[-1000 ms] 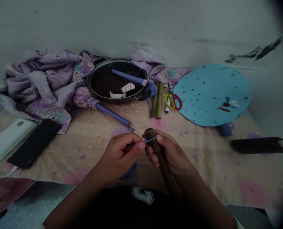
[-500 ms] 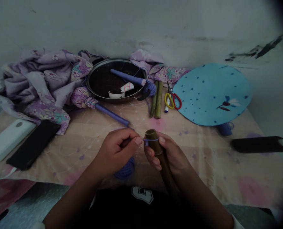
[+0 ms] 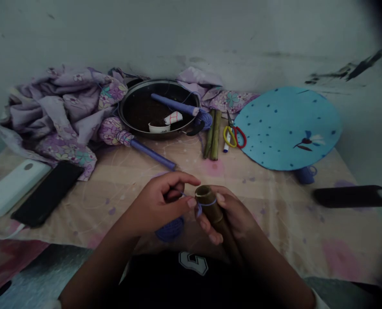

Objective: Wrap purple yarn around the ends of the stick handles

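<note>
My right hand grips a hollow bamboo tube that slants down toward my lap, its open end up. A strand of purple yarn circles the tube just below its rim, with a short end hanging on the left side. My left hand is beside the rim, its forefinger stretched over and thumb near the wrapped strand. Yarn runs into its curled fingers, which partly hide it. Below that hand lies a ball of purple yarn.
A black pan holds dark granules, a cup and a yarn-wrapped stick. Bamboo pieces, scissors and a blue round board lie rightward. Left are bunched floral cloth, a cloth-headed stick and a phone.
The tube's top has dropped slightly. My left thumb and forefinger, earlier pinched on the yarn, have spread apart beside the rim. The strand now sits around the tube, and my right fingers have loosened somewhat.
</note>
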The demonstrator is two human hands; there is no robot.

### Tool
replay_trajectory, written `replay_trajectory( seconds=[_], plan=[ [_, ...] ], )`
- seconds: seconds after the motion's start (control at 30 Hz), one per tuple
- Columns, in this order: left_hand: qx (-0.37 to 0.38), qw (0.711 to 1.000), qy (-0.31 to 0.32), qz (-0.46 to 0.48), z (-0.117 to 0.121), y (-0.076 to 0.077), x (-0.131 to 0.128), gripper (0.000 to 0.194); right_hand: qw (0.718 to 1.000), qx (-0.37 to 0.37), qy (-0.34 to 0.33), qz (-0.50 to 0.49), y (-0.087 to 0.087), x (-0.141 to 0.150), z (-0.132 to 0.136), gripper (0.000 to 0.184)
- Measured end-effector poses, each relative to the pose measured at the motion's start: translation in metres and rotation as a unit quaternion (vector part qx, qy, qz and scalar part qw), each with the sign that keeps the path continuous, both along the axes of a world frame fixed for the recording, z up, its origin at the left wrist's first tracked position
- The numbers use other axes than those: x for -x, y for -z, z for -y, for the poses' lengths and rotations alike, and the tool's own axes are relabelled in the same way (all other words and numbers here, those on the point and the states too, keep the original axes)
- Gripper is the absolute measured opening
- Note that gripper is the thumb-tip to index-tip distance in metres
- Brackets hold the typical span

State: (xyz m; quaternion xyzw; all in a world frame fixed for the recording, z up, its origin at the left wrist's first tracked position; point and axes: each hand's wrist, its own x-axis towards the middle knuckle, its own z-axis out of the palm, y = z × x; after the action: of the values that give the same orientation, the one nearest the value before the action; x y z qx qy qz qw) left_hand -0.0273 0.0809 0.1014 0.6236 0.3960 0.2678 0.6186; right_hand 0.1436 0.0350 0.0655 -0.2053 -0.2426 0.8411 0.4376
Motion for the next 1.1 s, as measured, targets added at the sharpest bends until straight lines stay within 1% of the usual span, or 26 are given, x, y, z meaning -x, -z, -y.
replay_trajectory(
  seconds=[0.07,0.17,0.2,0.27,0.33,0.37,0.43,0.5,0.53,0.63,0.7,0.73,0.83,0.93,1.0,1.1],
  plan=[
    [0.013,0.999,0.038,0.024,-0.001,-0.002,0.002,0.032,1.0,-0.007,-0.024,-0.019,0.003,0.002,-0.001,0.036],
    [0.07,0.982,0.123,0.122,-0.001,-0.002,0.002,0.027,0.996,-0.014,-0.068,-0.062,0.01,0.006,-0.002,0.04],
    [0.084,0.975,0.139,0.149,0.0,-0.002,0.002,0.024,0.994,-0.009,-0.082,-0.079,0.012,0.007,-0.003,0.04],
    [0.091,0.97,0.145,0.173,0.002,0.0,0.0,0.019,0.989,0.008,-0.107,-0.098,0.016,0.009,-0.005,0.041],
    [0.085,0.973,0.123,0.176,0.005,0.002,-0.001,0.015,0.991,0.021,-0.102,-0.083,0.016,0.01,-0.005,0.043],
    [0.082,0.975,0.107,0.175,0.006,0.003,-0.001,0.014,0.995,0.023,-0.078,-0.059,0.016,0.01,-0.005,0.042],
    [0.075,0.981,0.069,0.168,0.009,0.004,-0.002,0.013,1.0,0.024,-0.002,0.012,0.012,0.01,-0.003,0.035],
    [0.061,0.987,0.03,0.144,0.01,0.005,-0.002,0.015,0.992,0.026,0.079,0.095,0.006,0.01,0.001,0.026],
    [0.054,0.99,0.012,0.127,0.01,0.005,-0.002,0.017,0.985,0.023,0.108,0.131,0.002,0.009,0.004,0.024],
    [0.041,0.996,-0.021,0.08,0.01,0.006,-0.002,0.023,0.968,-0.018,0.153,0.197,-0.008,0.008,0.01,0.028],
    [0.043,0.997,-0.025,0.067,0.009,0.008,-0.001,0.027,0.966,-0.047,0.159,0.198,-0.012,0.008,0.012,0.031],
    [0.044,0.997,-0.025,0.066,0.009,0.008,-0.001,0.028,0.968,-0.051,0.158,0.189,-0.012,0.007,0.012,0.031],
    [0.047,0.996,-0.034,0.066,0.006,0.011,-0.001,0.028,0.98,-0.023,0.144,0.138,-0.009,0.006,0.012,0.025],
    [0.066,0.992,-0.051,0.092,0.004,0.014,-0.003,0.022,0.989,0.003,0.12,0.088,-0.005,0.006,0.011,0.029],
    [0.081,0.989,-0.049,0.117,0.004,0.015,-0.005,0.017,0.992,0.006,0.109,0.065,-0.004,0.006,0.009,0.029],
    [0.087,0.986,-0.046,0.131,0.004,0.014,-0.008,0.016,0.993,0.002,0.108,0.051,-0.004,0.006,0.006,0.029]
  ],
)
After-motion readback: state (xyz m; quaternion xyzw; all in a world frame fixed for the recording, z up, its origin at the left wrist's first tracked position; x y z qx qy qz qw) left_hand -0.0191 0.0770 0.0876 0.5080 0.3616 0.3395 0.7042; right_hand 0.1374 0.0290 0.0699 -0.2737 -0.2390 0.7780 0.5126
